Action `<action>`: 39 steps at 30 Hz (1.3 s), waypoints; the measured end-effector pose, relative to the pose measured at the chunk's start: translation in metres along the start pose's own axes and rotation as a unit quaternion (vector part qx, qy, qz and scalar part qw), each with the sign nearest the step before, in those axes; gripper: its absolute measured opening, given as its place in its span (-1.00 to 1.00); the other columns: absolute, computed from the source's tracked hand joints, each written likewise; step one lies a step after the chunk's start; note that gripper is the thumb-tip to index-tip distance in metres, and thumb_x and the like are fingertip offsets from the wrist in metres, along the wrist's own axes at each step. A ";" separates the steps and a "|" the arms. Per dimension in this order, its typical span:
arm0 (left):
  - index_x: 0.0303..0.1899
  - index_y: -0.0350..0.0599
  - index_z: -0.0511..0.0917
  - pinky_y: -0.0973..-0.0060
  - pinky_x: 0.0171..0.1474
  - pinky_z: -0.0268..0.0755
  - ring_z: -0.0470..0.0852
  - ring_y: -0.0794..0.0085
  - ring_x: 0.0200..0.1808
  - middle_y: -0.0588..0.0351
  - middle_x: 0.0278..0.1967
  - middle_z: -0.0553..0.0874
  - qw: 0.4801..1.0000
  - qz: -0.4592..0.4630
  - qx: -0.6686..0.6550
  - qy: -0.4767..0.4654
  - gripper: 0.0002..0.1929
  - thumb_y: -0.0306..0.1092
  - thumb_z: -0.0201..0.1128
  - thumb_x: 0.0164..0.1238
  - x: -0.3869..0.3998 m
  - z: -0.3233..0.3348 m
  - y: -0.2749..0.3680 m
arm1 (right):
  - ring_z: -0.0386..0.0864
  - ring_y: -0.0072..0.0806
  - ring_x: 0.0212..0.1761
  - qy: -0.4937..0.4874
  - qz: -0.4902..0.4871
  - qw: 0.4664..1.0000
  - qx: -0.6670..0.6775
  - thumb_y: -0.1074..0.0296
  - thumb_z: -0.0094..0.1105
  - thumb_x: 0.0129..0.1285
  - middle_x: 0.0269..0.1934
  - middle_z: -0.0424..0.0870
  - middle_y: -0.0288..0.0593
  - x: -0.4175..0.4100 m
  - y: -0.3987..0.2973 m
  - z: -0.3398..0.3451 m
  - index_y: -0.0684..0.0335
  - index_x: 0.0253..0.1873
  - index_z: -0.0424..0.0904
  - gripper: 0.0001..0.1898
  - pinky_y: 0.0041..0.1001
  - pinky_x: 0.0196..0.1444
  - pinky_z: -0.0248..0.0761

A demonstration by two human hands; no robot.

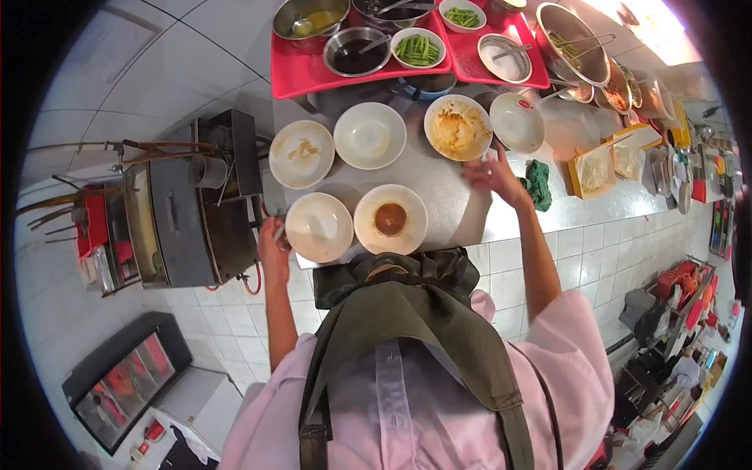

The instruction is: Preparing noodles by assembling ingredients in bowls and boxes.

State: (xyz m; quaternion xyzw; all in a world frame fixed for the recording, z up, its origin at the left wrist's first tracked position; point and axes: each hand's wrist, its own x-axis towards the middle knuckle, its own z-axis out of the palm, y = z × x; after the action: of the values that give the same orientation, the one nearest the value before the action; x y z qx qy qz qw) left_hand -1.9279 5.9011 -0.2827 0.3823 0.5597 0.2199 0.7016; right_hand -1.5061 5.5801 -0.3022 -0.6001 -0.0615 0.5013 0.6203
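Note:
My left hand (274,236) is at the left edge of the steel counter, its fingers at the rim of a white bowl (319,228); whether it grips the rim is unclear. Right of that stands a white bowl with brown sauce (390,219). My right hand (491,176) is spread above the counter, just below a sauce-smeared bowl (458,128), holding nothing that I can see. A plain white bowl (517,123) touches or nearly touches that one on the right. Two more bowls stand at the back left, one with beige residue (302,154), one pale inside (370,136).
Red trays (294,85) along the back hold steel bowls and bowls of cut green vegetables (418,50). A green cloth (537,186) lies right of my right hand, with yellow boxes (581,176) beyond. Dark cooking equipment (176,223) stands left of the counter.

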 end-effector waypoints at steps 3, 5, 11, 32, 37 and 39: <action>0.28 -0.01 0.40 0.28 0.07 0.38 0.49 0.35 0.13 0.15 0.10 0.52 0.997 0.052 0.039 0.031 -0.45 0.01 0.19 0.36 0.014 0.024 0.009 | 0.68 -0.22 -0.03 -0.054 0.020 0.998 0.039 -0.04 0.04 0.45 -0.01 0.62 0.06 0.008 -0.013 -0.024 -0.01 0.55 -0.40 -0.15 -0.36 -0.15 0.55; 0.26 0.03 0.43 0.29 0.03 0.41 0.51 0.37 0.12 0.19 0.11 0.54 0.984 0.030 0.162 0.068 -0.48 0.03 0.18 0.36 0.020 0.048 0.022 | 0.69 -0.25 -0.05 -0.058 0.024 0.997 0.043 -0.06 0.12 0.41 -0.01 0.62 0.05 0.006 -0.012 -0.023 -0.03 0.56 -0.40 -0.09 -0.37 -0.15 0.55; 0.16 -0.17 0.47 0.44 0.05 0.40 0.54 0.42 -0.01 0.12 0.00 0.57 0.890 0.347 0.243 0.167 -0.64 -0.32 0.18 0.38 0.001 0.129 0.059 | 0.67 -0.49 -0.34 -0.021 0.027 0.957 -0.287 0.13 0.21 0.35 -0.27 0.66 -0.18 -0.023 -0.077 -0.145 0.30 0.18 0.50 -0.57 -0.55 -0.35 0.53; 0.14 -0.06 0.38 0.09 0.15 0.44 0.54 0.19 0.06 0.07 0.14 0.46 0.873 -0.229 0.093 -0.421 -0.61 -0.10 0.14 0.42 -0.120 0.346 -0.098 | 0.69 -0.30 -0.26 0.053 -0.017 0.930 -0.363 -0.20 0.00 0.40 -0.23 0.66 0.03 -0.059 -0.085 -0.102 0.38 0.22 0.41 -0.34 -0.38 -0.33 0.58; 0.08 0.01 0.39 0.15 0.23 0.33 0.54 0.25 0.17 0.19 0.15 0.51 0.882 -0.324 0.048 -0.339 -0.69 -0.14 0.14 0.43 -0.163 0.298 -0.096 | 0.66 -0.19 -0.16 0.046 0.069 0.981 -0.174 -0.18 0.02 0.39 0.01 0.58 0.08 -0.104 -0.029 -0.067 0.08 0.49 0.03 -0.27 -0.24 -0.52 0.64; 0.10 0.01 0.37 0.17 0.25 0.30 0.51 0.29 0.21 0.19 0.19 0.50 0.901 -0.310 -0.004 -0.303 -0.69 -0.17 0.14 0.43 -0.175 0.287 -0.093 | 0.63 -0.10 -0.06 0.025 0.042 0.971 -0.235 -0.15 0.03 0.39 0.23 0.39 0.18 -0.127 0.011 -0.049 0.01 0.54 -0.12 -0.21 -0.30 -0.60 0.61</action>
State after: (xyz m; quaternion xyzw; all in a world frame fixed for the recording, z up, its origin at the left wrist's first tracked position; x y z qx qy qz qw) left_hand -1.7137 5.6320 -0.2235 0.2344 0.4092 -0.1330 0.8718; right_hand -1.5411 5.4558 -0.2582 -0.7436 -0.1368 0.4832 0.4414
